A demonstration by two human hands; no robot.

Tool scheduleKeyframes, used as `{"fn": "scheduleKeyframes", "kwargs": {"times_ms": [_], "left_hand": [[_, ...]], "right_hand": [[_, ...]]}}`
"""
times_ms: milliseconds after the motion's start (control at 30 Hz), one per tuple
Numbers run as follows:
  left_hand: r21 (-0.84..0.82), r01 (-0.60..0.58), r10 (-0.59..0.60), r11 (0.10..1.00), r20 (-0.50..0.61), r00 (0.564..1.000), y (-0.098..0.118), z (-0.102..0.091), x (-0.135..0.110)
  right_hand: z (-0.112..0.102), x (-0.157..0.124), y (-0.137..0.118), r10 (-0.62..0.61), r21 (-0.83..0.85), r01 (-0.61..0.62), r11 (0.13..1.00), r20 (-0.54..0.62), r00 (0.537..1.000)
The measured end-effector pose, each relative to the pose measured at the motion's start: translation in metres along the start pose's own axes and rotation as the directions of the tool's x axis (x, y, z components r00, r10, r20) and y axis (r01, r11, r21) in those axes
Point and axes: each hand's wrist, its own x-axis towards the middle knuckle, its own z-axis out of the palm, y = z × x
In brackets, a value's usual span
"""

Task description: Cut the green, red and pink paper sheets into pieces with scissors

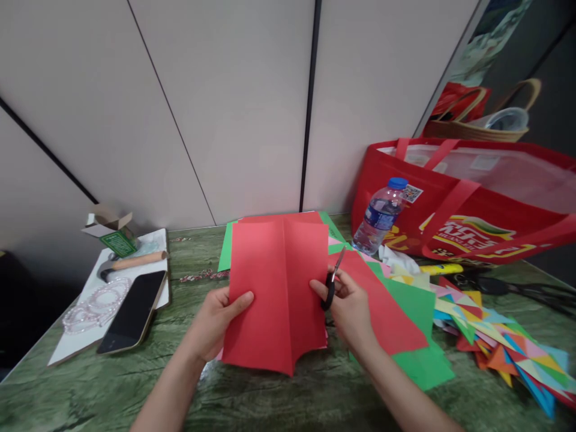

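A sheet of red paper [258, 288] with a crease down its middle is held up in front of me, its lower edge bowed. My left hand [220, 318] grips the sheet's left edge, thumb on the front face. At the right edge is my right hand [348, 300], its thumb against the paper. That same hand holds small black-handled scissors [333, 285], blades pointing up and away. Behind and right of the sheet lie more red paper [387, 306] and green paper [409, 306] on the table.
On the left, a phone [135, 309], beaded strands [96, 306] and a wooden-handled tool [139, 260] rest on or beside a white board [67, 345]. A water bottle [380, 219] leans near a red bag [486, 198]. Folded coloured paper [517, 348] lies at right.
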Motion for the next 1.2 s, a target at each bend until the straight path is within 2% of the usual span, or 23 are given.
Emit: {"fn": "scheduleKeyframes", "kwargs": {"times_ms": [100,200,433,600,700,933,1100,1200], "left_hand": [[0.049,-0.064,0.067,0.997,-0.063,0.996,-0.001,-0.004,0.003],[0.068,-0.07,0.076,0.995,-0.082,0.994,-0.001,-0.005,0.005],[0.055,-0.058,0.06,0.997,-0.048,0.997,-0.002,0.0,0.006],[0.061,-0.161,0.169,0.985,-0.173,0.97,-0.004,0.0,0.01],[0.101,-0.181,0.199,0.978,-0.215,0.956,-0.004,-0.001,0.011],[0.129,-0.152,0.172,0.98,-0.166,0.971,-0.011,-0.003,0.014],[0.135,-0.145,0.162,0.98,-0.119,0.98,-0.012,-0.005,0.012],[0.134,-0.103,0.111,0.986,-0.049,0.993,-0.011,-0.005,0.01]], "right_hand": [[-0.01,0.013,-0.003,-0.056,-0.035,0.054,0.998,-0.063,0.996],[-0.017,0.021,-0.004,-0.061,-0.044,0.057,0.997,-0.08,0.995],[-0.019,0.02,-0.001,0.005,-0.001,-0.005,1.0,-0.054,0.999],[-0.015,0.012,0.003,0.083,-0.012,-0.082,0.997,0.049,0.995],[-0.012,0.003,0.005,0.141,-0.039,-0.137,0.99,0.114,0.983],[-0.011,0.0,0.005,0.068,-0.019,-0.068,0.998,-0.017,0.998],[-0.012,-0.004,0.005,0.069,-0.004,-0.069,0.998,-0.033,0.997],[-0.013,-0.006,0.003,0.051,0.005,-0.051,0.999,-0.051,0.997]]}}
